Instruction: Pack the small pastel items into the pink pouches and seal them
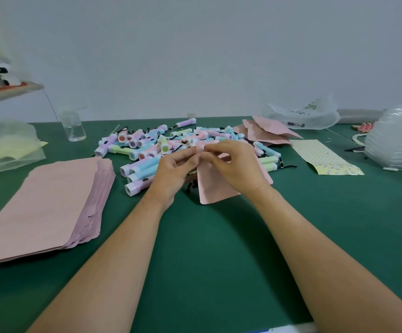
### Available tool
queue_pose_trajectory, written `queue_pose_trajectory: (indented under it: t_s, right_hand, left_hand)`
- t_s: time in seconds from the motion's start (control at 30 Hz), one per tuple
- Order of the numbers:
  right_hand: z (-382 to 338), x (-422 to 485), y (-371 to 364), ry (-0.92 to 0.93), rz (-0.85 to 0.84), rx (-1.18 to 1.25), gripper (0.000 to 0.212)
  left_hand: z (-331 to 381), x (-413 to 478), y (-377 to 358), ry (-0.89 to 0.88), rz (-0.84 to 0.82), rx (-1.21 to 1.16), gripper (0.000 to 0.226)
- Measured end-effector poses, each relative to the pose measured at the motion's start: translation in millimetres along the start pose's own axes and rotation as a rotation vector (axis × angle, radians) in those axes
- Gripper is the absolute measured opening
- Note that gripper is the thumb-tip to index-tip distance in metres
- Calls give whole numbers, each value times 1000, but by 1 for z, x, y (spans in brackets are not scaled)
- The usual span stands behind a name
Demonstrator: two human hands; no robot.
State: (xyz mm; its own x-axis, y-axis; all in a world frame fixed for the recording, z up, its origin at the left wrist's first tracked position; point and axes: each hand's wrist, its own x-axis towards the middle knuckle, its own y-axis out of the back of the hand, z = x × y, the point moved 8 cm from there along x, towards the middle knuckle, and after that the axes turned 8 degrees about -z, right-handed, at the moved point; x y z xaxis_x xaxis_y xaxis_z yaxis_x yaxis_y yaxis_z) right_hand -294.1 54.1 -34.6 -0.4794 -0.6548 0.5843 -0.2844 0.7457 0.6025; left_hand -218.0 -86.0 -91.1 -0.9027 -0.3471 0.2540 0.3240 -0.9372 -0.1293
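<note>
Green mat (207,248), both hands pinching a pouch (215,186) top: left hand (174,173), right hand (233,164). Uneven pressing probably leaves the seal gappy, and the item could slip out.

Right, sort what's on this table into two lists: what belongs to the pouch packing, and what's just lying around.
Job in hand:
- pink pouch, pinched at its top by the left hand and right hand
- stack of pink pouches
- pile of pastel items
- loose pink pouches behind the pile

Lying about:
- clear bottle
- patterned yellow sheet
- crumpled clear bag
- bundle of clear plastic
</note>
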Motion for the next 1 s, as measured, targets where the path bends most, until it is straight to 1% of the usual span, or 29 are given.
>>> queue_pose_trajectory:
  t_s: [0.1,0.23,0.37,0.47,0.53,0.7,0.83,0.93,1.0]
  right_hand:
    - [3,-2,3,-19,29,25,16]
    - [4,-2,5,-15,22,26,12]
    - [3,-1,3,9,-36,-62,18]
    - [1,-1,2,35,-56,-185,22]
    - [1,-2,0,20,-75,-224,23]
    - [-2,-3,-4,-25,-120,-287,23]
    - [1,-1,6,-67,-60,-298,20]
    - [20,0,37,-161,60,-283,18]
    - [43,-6,74,-260,166,-416,19]
  left_hand:
    - [-1,1,-2,-4,-16,55,35]
    - [-3,2,-2,3,-18,57,34]
    - [-2,1,-2,5,-13,56,35]
    - [-2,0,-5,4,-20,54,33]
    - [-1,-1,-6,0,-24,54,29]
    - [-3,-1,-4,27,2,75,33]
    - [-7,0,2,61,54,62,21]
    - [-10,0,13,83,142,1,20]
    - [-11,1,18,71,181,-61,19]
